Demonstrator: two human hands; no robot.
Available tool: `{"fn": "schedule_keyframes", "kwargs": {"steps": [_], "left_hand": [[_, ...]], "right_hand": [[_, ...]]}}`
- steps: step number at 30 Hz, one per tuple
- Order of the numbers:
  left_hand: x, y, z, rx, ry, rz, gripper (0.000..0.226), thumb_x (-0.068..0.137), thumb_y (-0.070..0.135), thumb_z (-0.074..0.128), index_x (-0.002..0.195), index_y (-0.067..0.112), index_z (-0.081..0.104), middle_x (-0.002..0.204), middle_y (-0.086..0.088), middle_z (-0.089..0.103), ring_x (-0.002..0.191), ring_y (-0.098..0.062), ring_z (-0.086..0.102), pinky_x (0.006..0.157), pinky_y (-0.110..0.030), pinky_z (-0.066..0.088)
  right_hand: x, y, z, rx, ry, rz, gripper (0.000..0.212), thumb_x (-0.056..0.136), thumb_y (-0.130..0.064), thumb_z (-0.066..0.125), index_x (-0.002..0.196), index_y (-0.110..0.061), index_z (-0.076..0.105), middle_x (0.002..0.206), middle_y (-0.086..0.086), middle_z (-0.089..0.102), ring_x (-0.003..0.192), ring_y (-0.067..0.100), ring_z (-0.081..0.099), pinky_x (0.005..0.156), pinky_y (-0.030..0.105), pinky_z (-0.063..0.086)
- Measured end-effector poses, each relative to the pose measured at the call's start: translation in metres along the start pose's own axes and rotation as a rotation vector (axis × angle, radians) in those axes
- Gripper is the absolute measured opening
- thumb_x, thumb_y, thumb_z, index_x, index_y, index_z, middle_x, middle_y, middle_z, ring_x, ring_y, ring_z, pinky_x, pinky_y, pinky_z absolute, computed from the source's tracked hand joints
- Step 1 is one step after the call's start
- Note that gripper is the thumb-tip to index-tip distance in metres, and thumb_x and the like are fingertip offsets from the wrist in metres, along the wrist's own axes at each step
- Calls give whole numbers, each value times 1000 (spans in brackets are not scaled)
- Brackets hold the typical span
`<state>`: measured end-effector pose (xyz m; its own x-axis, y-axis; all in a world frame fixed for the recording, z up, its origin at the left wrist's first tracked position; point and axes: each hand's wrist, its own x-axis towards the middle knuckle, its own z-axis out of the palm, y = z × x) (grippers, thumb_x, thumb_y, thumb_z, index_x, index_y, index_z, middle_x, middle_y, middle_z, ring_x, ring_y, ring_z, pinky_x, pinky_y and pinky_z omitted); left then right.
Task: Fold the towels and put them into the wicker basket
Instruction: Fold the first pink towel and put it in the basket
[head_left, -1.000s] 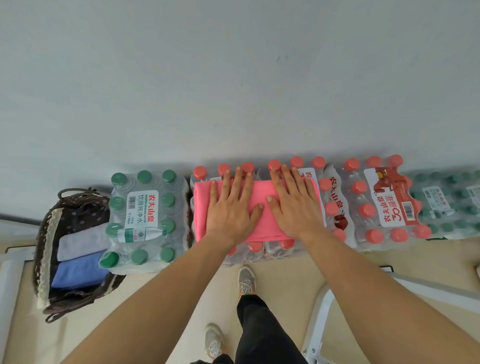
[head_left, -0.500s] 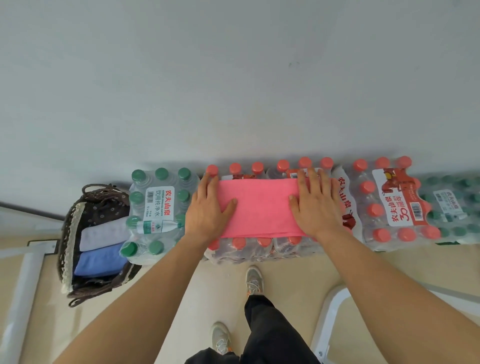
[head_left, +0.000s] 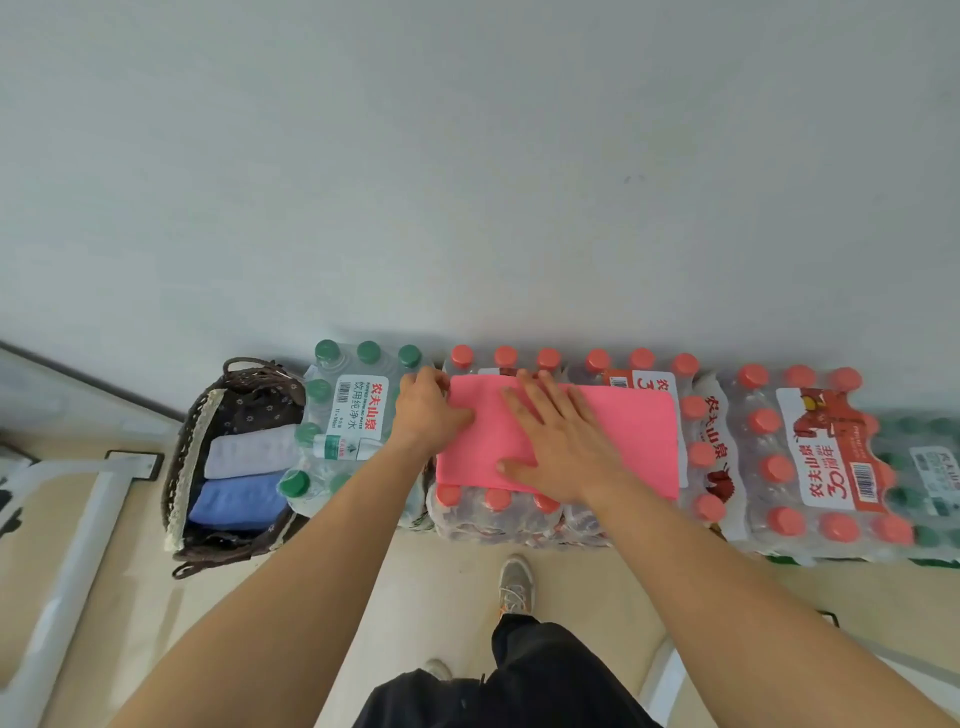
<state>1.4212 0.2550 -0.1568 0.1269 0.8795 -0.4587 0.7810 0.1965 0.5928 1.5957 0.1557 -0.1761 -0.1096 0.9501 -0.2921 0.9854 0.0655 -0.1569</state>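
The left hand (head_left: 425, 413) seems to pinch the pink towel (head_left: 639, 431); the right hand (head_left: 563, 444), spread flat, presses it.

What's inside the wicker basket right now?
The wicker basket holds a folded pale towel and a folded blue towel side by side on dark floral lining. The green-capped bottle pack hides its right edge; anything beneath the towels is covered.

Three towels (head_left: 628, 431) (head_left: 249, 449) (head_left: 236, 501), one basket (head_left: 179, 470), two hands (head_left: 426, 410) (head_left: 563, 444)
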Motion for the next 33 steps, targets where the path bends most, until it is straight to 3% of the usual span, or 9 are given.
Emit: {"fn": "schedule_keyframes", "kwargs": {"steps": [2, 4, 8, 10, 14, 18, 21, 27, 33], "left_hand": [[-2, 1, -3, -65, 24, 14, 35, 76, 13, 72, 101, 15, 49, 96, 1, 54, 92, -21, 56, 76, -31, 45], [-3, 3, -7, -130, 32, -4, 40, 78, 10, 72, 108, 15, 46, 89, 5, 54, 90, -20, 56, 74, -28, 42], [-2, 7, -9, -91, -25, -121, 63, 80, 24, 76, 129, 9, 40, 103, -1, 56, 96, -20, 55, 77, -30, 41], [-3, 8, -10, 2, -97, -164, 59, 78, 34, 77, 122, 5, 49, 109, -4, 61, 95, -21, 57, 73, -31, 43], [-4, 9, -14, 131, -185, -97, 33, 79, 31, 76, 98, 8, 62, 95, -5, 65, 87, -23, 61, 68, -30, 45], [2, 1, -29, -13, -199, -51, 34, 75, 24, 77, 104, 10, 67, 99, -6, 71, 90, -22, 67, 79, -37, 56], [3, -9, -46, -89, -214, -22, 34, 76, 25, 70, 108, 14, 63, 99, -3, 69, 93, -23, 66, 82, -40, 56], [15, -32, -79, -25, -17, 13, 36, 84, 16, 68, 116, 11, 52, 99, -2, 59, 94, -23, 58, 75, -30, 41], [24, -41, -98, 49, 78, 91, 33, 91, 26, 60, 119, 12, 50, 99, -4, 58, 92, -26, 54, 77, -34, 41]], "right_hand": [[0, -1, 3, -11, -1, -21, 96, 85, -75, 34, 155, -29, -14, 163, 0, -20, 149, 22, -20, 122, 49, -4], [1, -1, 6, -15, -9, -25, 96, 83, -77, 28, 154, -30, -17, 161, 1, -25, 149, 23, -22, 121, 49, -6], [3, -2, 12, -19, -7, -22, 96, 81, -80, 14, 154, -28, -20, 159, 4, -29, 147, 24, -26, 120, 51, -9], [3, -4, 13, -26, -7, -20, 95, 81, -81, 12, 154, -28, -20, 159, 4, -29, 147, 24, -27, 120, 51, -10], [6, -11, 14, -42, 10, -24, 94, 83, -81, 14, 154, -28, -18, 160, 4, -26, 148, 24, -26, 119, 51, -12], [13, -28, 14, -42, 33, -18, 94, 84, -80, 16, 154, -26, -15, 163, 5, -18, 149, 24, -20, 120, 50, -12], [23, -52, 13, -16, 19, -5, 94, 86, -80, 18, 154, -26, -18, 162, 4, -21, 149, 24, -22, 120, 50, -12], [41, -85, 7, 18, 22, 19, 97, 81, -82, 14, 154, -26, -16, 159, 6, -28, 148, 23, -24, 120, 50, -10], [31, -68, 5, 22, -15, 121, 100, 80, -83, 10, 154, -22, -19, 160, 9, -27, 146, 23, -28, 119, 48, -15]]}}
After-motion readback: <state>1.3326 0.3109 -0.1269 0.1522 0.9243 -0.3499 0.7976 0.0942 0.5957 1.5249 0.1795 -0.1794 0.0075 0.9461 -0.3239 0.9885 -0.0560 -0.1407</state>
